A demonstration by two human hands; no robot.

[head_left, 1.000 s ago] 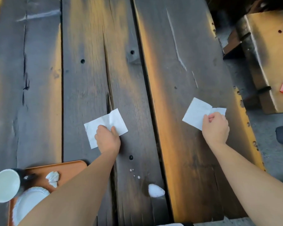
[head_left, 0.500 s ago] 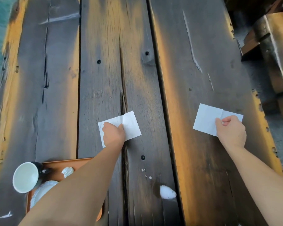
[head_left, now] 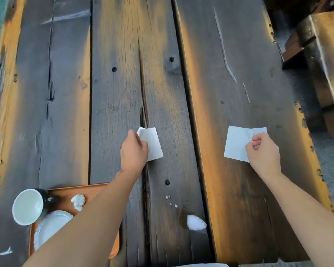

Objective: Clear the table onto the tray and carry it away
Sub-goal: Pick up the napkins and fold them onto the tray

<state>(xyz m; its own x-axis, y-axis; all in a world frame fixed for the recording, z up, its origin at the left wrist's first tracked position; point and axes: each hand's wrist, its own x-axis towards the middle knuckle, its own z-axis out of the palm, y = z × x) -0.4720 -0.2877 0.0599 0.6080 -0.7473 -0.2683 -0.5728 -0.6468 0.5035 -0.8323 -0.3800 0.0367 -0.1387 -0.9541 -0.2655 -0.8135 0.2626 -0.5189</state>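
my left hand [head_left: 133,151] pinches a white napkin [head_left: 152,143] on the bench [head_left: 229,74]; right hand [head_left: 263,151] pinches another napkin [head_left: 237,143]. orange tray [head_left: 66,191] near left, holding cup [head_left: 28,206], plate [head_left: 50,226].

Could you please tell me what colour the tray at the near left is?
The tray is orange-brown, seen in the head view.
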